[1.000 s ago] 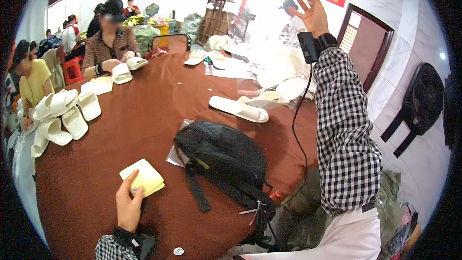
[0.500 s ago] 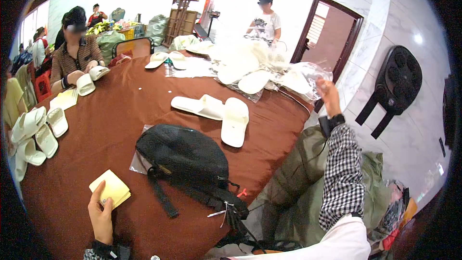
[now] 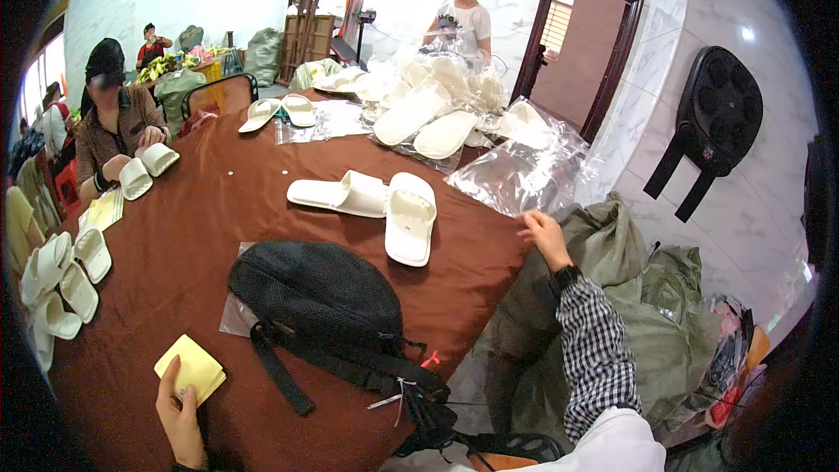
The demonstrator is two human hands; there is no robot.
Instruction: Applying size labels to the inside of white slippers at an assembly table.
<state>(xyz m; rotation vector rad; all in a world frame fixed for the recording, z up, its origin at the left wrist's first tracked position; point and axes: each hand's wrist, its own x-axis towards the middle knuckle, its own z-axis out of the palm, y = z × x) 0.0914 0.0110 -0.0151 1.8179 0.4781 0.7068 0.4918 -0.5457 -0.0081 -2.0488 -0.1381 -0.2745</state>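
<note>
The left hand lay open-fingered on a yellow pad at seven o'clock on the brown surface. The right hand, fingers loosely curled, touched a clear plastic bag at two o'clock.

A small packing workshop: white slippers lie in batches on a brown-clothed table, with clear plastic bags, stuffed sacks and seated workers.

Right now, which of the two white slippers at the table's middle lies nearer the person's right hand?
The slipper pointing toward the camera, right of its partner, which lies crosswise farther from the right hand.
</note>
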